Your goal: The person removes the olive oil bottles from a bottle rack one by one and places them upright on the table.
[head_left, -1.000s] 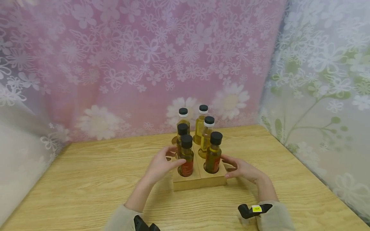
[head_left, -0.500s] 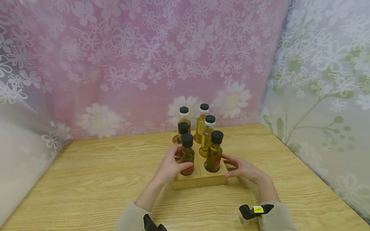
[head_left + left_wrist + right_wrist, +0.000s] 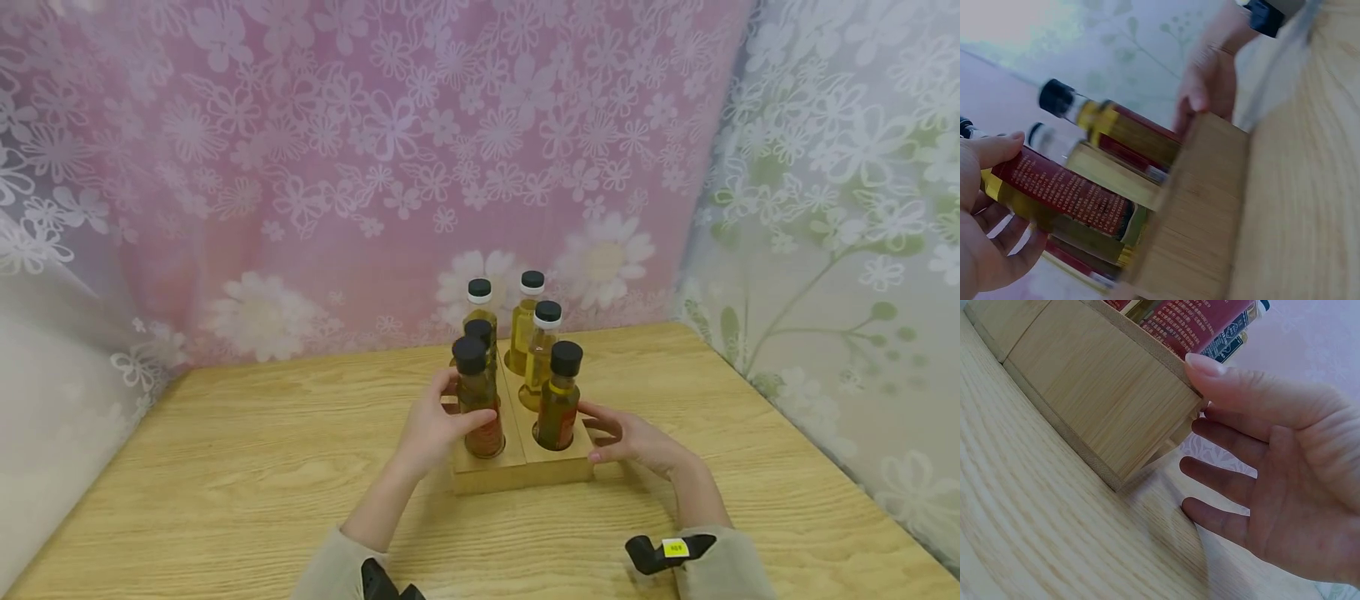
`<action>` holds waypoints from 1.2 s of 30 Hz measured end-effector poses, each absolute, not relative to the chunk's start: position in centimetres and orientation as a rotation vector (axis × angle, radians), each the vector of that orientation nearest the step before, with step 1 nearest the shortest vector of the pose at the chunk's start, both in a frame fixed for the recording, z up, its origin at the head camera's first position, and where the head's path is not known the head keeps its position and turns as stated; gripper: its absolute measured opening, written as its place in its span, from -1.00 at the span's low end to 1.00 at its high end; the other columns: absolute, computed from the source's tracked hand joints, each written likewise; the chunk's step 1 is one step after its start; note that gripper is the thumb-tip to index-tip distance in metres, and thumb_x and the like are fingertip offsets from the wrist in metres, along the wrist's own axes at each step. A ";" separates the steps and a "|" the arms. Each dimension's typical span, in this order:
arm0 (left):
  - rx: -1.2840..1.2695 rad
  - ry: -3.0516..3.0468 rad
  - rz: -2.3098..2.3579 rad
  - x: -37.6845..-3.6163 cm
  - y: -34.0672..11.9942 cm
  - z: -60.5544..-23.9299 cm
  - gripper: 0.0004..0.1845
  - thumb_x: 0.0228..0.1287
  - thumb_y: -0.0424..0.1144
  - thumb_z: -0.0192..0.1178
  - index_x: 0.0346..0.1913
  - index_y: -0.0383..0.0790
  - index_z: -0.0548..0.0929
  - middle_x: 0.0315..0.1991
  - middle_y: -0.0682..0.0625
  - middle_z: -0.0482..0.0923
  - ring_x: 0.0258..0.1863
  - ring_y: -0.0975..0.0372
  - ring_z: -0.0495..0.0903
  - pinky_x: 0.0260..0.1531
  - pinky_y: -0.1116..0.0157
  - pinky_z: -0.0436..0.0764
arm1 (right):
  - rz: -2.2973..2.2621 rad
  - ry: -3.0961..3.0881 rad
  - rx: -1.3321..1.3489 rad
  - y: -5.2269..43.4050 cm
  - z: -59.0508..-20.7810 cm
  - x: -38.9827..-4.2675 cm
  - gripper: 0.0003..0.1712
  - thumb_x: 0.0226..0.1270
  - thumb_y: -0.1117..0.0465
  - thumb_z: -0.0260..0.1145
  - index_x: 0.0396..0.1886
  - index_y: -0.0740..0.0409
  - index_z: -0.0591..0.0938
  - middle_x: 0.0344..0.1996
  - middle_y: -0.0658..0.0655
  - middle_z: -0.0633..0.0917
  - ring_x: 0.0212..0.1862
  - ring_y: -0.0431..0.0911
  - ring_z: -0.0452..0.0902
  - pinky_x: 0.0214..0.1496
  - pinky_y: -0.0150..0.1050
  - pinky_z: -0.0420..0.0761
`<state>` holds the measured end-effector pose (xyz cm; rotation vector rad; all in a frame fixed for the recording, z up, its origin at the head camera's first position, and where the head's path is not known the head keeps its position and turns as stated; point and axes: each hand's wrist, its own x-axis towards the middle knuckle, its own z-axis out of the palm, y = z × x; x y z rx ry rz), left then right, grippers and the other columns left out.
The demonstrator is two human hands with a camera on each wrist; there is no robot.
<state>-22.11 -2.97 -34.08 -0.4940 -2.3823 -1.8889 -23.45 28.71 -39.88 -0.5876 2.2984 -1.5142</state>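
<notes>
One bottle [image 3: 475, 392] clamped in our left hand [image 3: 432, 427] | our right hand [image 3: 636, 440], loosely spread, touches the rack [image 3: 517, 477] | its tilt might snag the bottle, dragging the rack

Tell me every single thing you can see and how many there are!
Dark bottles: three, brownish with black caps, front left, front right, middle left
Light bottles: three, yellow with white-ringed black caps, back left, back right, middle right
Holder: one or two blocks (seam down middle), wood-coloured, under bottles
Table: one, light wood, under holder
Flowery cloth: count unclear, pink behind, whitish at sides
Wrist gadgets: two, black, at the cuffs
Sleeves: two, beige, bottom
Hands: two; left holding front-left bottle, right at holder's corner
</notes>
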 end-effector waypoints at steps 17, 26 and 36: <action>-0.375 -2.270 -1.764 -24.3 -8.4 -28.6 -0.46 0.06 -0.29 0.37 0.13 -0.25 0.45 -0.01 -0.13 0.43 -0.02 0.10 0.37 -0.10 0.14 0.45 | -1.539 2.291 -0.563 28.9 -40.2 -23.5 0.01 0.13 0.19 0.37 0.45 0.26 0.00 0.39 0.38 0.04 0.34 0.36 -0.02 0.25 0.25 0.12; -0.195 -2.390 -1.729 -27.1 -11.1 -29.0 -0.35 0.13 -0.22 0.32 0.27 -0.22 0.32 0.10 -0.21 0.29 0.05 -0.04 0.32 0.01 -0.03 0.39 | -1.550 2.288 -0.549 29.0 -40.3 -23.4 0.00 0.13 0.19 0.38 0.45 0.24 0.01 0.38 0.38 0.05 0.33 0.36 -0.02 0.24 0.26 0.12; -0.094 -2.388 -1.707 -29.9 -12.1 -30.6 -0.35 0.14 -0.23 0.32 0.28 -0.21 0.32 0.10 -0.21 0.30 0.07 -0.04 0.31 0.04 -0.04 0.38 | -1.550 2.277 -0.573 28.9 -40.3 -23.5 0.00 0.13 0.19 0.37 0.45 0.25 -0.01 0.38 0.39 0.04 0.33 0.37 -0.02 0.25 0.26 0.09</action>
